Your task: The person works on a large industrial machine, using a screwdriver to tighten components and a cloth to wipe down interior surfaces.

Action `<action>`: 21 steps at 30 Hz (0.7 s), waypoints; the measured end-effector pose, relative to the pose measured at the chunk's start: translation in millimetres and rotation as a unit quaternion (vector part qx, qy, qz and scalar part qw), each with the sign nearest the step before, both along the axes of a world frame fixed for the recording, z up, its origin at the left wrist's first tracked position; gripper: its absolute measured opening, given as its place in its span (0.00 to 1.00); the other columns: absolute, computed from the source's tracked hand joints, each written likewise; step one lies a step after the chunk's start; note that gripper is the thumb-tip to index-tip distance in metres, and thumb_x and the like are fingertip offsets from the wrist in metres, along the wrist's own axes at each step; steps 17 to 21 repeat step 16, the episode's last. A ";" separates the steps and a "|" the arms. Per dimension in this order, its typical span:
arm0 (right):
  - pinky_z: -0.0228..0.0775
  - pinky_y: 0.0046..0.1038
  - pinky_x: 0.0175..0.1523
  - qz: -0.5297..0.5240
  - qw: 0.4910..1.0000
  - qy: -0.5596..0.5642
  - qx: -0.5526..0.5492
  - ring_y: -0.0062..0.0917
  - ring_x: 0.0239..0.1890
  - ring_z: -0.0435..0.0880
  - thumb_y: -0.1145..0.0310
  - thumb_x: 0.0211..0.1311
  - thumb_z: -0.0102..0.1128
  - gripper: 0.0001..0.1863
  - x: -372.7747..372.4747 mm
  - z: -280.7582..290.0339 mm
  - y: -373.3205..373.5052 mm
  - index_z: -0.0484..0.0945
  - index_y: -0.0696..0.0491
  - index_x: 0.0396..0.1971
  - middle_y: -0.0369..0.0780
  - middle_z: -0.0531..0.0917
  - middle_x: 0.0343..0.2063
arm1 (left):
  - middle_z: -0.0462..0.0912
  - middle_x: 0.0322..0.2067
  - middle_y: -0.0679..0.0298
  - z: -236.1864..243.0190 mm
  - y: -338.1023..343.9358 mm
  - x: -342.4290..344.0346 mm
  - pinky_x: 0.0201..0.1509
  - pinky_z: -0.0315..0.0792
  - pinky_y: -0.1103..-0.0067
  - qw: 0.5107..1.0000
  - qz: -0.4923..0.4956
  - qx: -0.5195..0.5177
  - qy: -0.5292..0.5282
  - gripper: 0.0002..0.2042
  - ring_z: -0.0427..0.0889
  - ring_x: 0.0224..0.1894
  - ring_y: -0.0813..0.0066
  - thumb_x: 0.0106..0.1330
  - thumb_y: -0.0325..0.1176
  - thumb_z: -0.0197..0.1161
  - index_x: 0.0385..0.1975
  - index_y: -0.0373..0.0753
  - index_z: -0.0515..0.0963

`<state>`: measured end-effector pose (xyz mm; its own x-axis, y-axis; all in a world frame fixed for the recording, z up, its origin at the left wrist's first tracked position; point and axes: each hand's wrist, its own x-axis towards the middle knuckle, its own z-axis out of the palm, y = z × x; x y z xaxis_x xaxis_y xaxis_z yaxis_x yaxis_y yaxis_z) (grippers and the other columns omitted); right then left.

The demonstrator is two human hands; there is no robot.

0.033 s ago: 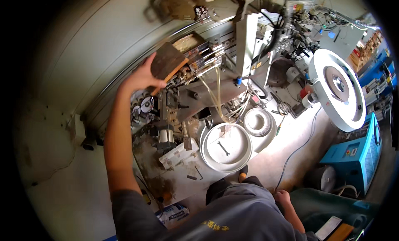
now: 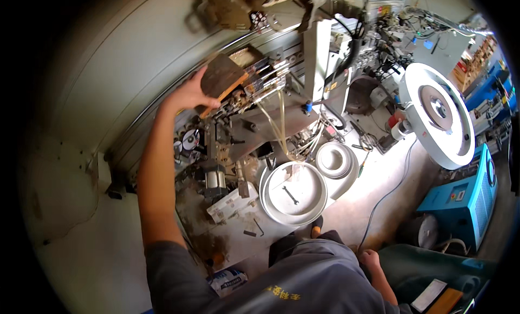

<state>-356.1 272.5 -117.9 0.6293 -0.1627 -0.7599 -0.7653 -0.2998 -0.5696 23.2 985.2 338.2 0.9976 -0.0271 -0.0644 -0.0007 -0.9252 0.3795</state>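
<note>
At the far left, my left arm reaches out over the machine bench. My left hand (image 2: 190, 94) grips the near left edge of a dark, flat box-like block with an orange-brown side (image 2: 221, 76), thumb on the near side and fingers on the far side. The block is tilted above a row of trays holding small parts (image 2: 247, 56). Down at my right side, my right hand (image 2: 370, 258) is closed beside my hip, next to a dark green surface; whatever may be inside it is hidden.
A white round bowl (image 2: 314, 203) on the bench holds a wrench (image 2: 291, 195). Stacked white rings (image 2: 333, 160) lie beside it. A hex key (image 2: 259, 227) rests near the front. A white upright post (image 2: 317, 59) rises behind. To the right stand a large white wheel (image 2: 410, 92) and a blue machine (image 2: 452, 203).
My left hand and the block sit slightly further right in the picture, and the view has shifted a little. My right hand stays closed by my hip.
</note>
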 end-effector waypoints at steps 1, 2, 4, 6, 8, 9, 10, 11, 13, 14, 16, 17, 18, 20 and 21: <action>0.75 0.27 0.29 -0.015 1.000 -0.005 0.000 0.26 0.25 0.83 0.71 0.63 0.56 0.12 -18.0 -3.9 -7.5 0.81 0.61 0.43 0.40 0.84 0.28 | 0.61 0.69 0.44 0.7 -9.8 29.0 0.74 0.53 0.71 1.000 -0.001 -0.004 0.022 0.63 0.59 0.71 0.56 0.40 0.47 0.82 0.74 0.35 0.45; 0.74 0.26 0.28 -0.060 0.998 0.009 -0.007 0.25 0.23 0.82 0.71 0.63 0.56 0.12 -34.4 -1.4 -12.9 0.81 0.60 0.42 0.40 0.83 0.27 | 0.60 0.69 0.45 -4.0 -5.9 55.8 0.74 0.53 0.72 1.000 -0.006 0.017 0.017 0.63 0.59 0.71 0.56 0.39 0.48 0.82 0.73 0.33 0.46; 0.72 0.25 0.25 -0.139 0.990 0.026 -0.010 0.23 0.20 0.79 0.72 0.64 0.55 0.10 -59.5 3.3 -18.1 0.80 0.60 0.42 0.40 0.81 0.24 | 0.59 0.69 0.44 -15.5 4.0 111.7 0.74 0.54 0.71 0.999 -0.023 0.027 0.028 0.65 0.59 0.71 0.55 0.37 0.52 0.82 0.73 0.32 0.46; 0.70 0.26 0.21 -0.155 0.986 0.033 -0.053 0.23 0.18 0.76 0.73 0.64 0.54 0.06 -100.4 6.7 -21.3 0.79 0.58 0.36 0.39 0.78 0.20 | 0.57 0.70 0.45 -37.5 16.2 148.9 0.74 0.54 0.70 0.998 -0.051 0.010 0.043 0.66 0.57 0.73 0.54 0.36 0.56 0.81 0.73 0.31 0.47; 0.69 0.25 0.26 -0.130 0.991 0.000 -0.034 0.20 0.21 0.76 0.70 0.63 0.55 0.08 -115.3 8.0 -14.3 0.80 0.59 0.31 0.37 0.79 0.20 | 0.53 0.72 0.47 -64.1 58.6 174.7 0.76 0.50 0.69 0.994 -0.079 -0.051 0.056 0.65 0.53 0.74 0.56 0.39 0.57 0.81 0.73 0.32 0.47; 0.69 0.26 0.26 -0.107 0.994 -0.023 -0.025 0.21 0.21 0.76 0.67 0.63 0.56 0.10 -124.0 19.2 -7.4 0.80 0.59 0.32 0.37 0.79 0.20 | 0.55 0.72 0.53 -67.2 70.9 182.5 0.74 0.55 0.71 0.996 -0.081 0.040 0.010 0.55 0.57 0.73 0.63 0.52 0.50 0.77 0.74 0.36 0.49; 0.68 0.26 0.26 -0.020 0.991 -0.054 -0.119 0.20 0.20 0.75 0.64 0.64 0.57 0.12 -126.6 38.5 5.9 0.80 0.58 0.35 0.36 0.80 0.21 | 0.54 0.72 0.55 -60.3 72.6 185.5 0.73 0.55 0.71 0.995 -0.102 0.011 0.000 0.54 0.56 0.73 0.63 0.54 0.53 0.75 0.74 0.38 0.48; 0.68 0.25 0.26 -0.006 0.994 -0.048 -0.097 0.19 0.20 0.75 0.62 0.65 0.57 0.13 -134.2 44.2 7.7 0.81 0.58 0.38 0.34 0.80 0.21 | 0.53 0.73 0.53 -41.4 70.9 187.6 0.74 0.54 0.71 0.991 -0.118 -0.031 0.061 0.51 0.54 0.74 0.64 0.58 0.53 0.72 0.74 0.37 0.48; 0.67 0.23 0.25 -0.072 0.992 0.026 -0.105 0.18 0.20 0.75 0.61 0.67 0.56 0.13 -131.1 55.6 18.6 0.80 0.57 0.35 0.34 0.79 0.21 | 0.55 0.72 0.52 -34.5 32.1 175.9 0.75 0.49 0.72 0.981 -0.155 0.080 -0.084 0.46 0.54 0.74 0.62 0.64 0.60 0.62 0.73 0.35 0.52; 0.65 0.23 0.24 -0.077 0.989 0.042 -0.116 0.18 0.19 0.73 0.60 0.68 0.55 0.14 -127.8 60.6 17.2 0.79 0.56 0.33 0.33 0.77 0.20 | 0.57 0.72 0.53 -32.3 27.9 159.7 0.75 0.49 0.72 0.970 -0.169 0.060 -0.166 0.47 0.55 0.74 0.60 0.64 0.63 0.59 0.72 0.34 0.52; 0.61 0.20 0.21 -0.173 0.983 0.043 -0.042 0.17 0.17 0.70 0.59 0.70 0.52 0.14 -133.4 42.3 1.3 0.78 0.54 0.34 0.30 0.73 0.18 | 0.56 0.72 0.55 -36.0 4.5 123.3 0.76 0.48 0.71 0.974 -0.116 0.018 -0.195 0.46 0.54 0.74 0.62 0.64 0.63 0.59 0.73 0.36 0.53; 0.61 0.20 0.21 -0.173 0.983 0.043 -0.042 0.17 0.17 0.70 0.59 0.70 0.52 0.14 -133.4 42.3 1.3 0.78 0.54 0.34 0.30 0.73 0.18 | 0.56 0.72 0.55 -36.0 4.5 123.3 0.76 0.48 0.71 0.974 -0.116 0.018 -0.195 0.46 0.54 0.74 0.62 0.64 0.63 0.59 0.73 0.36 0.53; 0.61 0.20 0.21 -0.173 0.983 0.043 -0.042 0.17 0.17 0.70 0.59 0.70 0.52 0.14 -133.4 42.3 1.3 0.78 0.54 0.34 0.30 0.73 0.18 | 0.56 0.72 0.55 -36.0 4.5 123.3 0.76 0.48 0.71 0.974 -0.116 0.018 -0.195 0.46 0.54 0.74 0.62 0.64 0.63 0.59 0.73 0.36 0.53; 0.61 0.20 0.21 -0.173 0.983 0.043 -0.042 0.17 0.17 0.70 0.59 0.70 0.52 0.14 -133.4 42.3 1.3 0.78 0.54 0.34 0.30 0.73 0.18 | 0.56 0.72 0.55 -36.0 4.5 123.3 0.76 0.48 0.71 0.974 -0.116 0.018 -0.195 0.46 0.54 0.74 0.62 0.64 0.63 0.59 0.73 0.36 0.53; 0.61 0.20 0.21 -0.173 0.983 0.043 -0.042 0.17 0.17 0.70 0.59 0.70 0.52 0.14 -133.4 42.3 1.3 0.78 0.54 0.34 0.30 0.73 0.18 | 0.56 0.72 0.55 -36.0 4.5 123.3 0.76 0.48 0.71 0.974 -0.116 0.018 -0.195 0.46 0.54 0.74 0.62 0.64 0.63 0.59 0.73 0.36 0.53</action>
